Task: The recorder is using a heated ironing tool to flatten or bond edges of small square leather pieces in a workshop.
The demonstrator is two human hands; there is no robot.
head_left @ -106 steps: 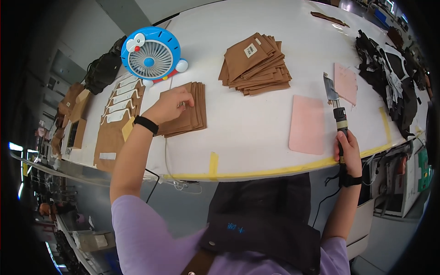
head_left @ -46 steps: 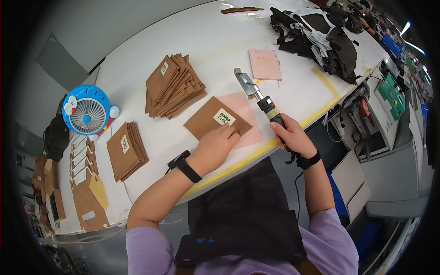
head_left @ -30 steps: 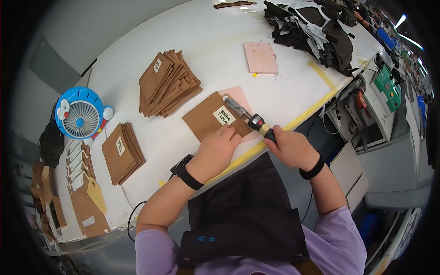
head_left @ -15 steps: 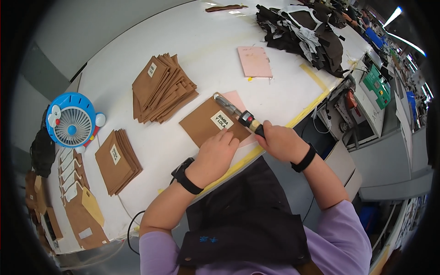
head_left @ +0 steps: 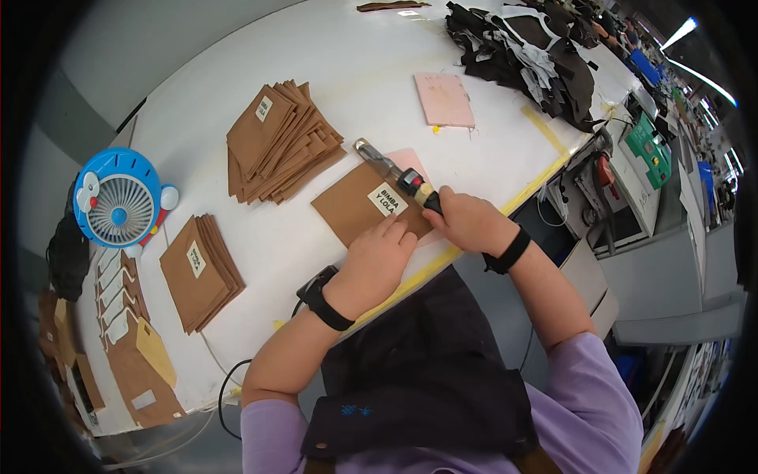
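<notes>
My right hand (head_left: 474,223) is wrapped round the black handle of a wand-like hand tool (head_left: 411,181). The tool has a shiny metallic or clear barrel, a red button and a beige band; its exact kind is unclear. Its barrel reaches over the far right edge of a flat brown fabric panel (head_left: 345,204) bearing a white printed label (head_left: 387,199). My left hand (head_left: 374,265) lies on the panel's near edge, its fingers stretched toward the label. A pink sheet (head_left: 413,163) shows partly from beneath the panel.
A fanned stack of brown panels (head_left: 276,150) lies beyond the work, with a smaller stack (head_left: 202,272) to its left. A blue fan (head_left: 118,197) stands at the far left. A pink pad (head_left: 444,100) and a heap of dark cloth pieces (head_left: 521,55) lie farther back.
My right hand has moved slightly left and away from me, carrying the tool's tip past the panel's far corner. My left hand stays on the panel.
</notes>
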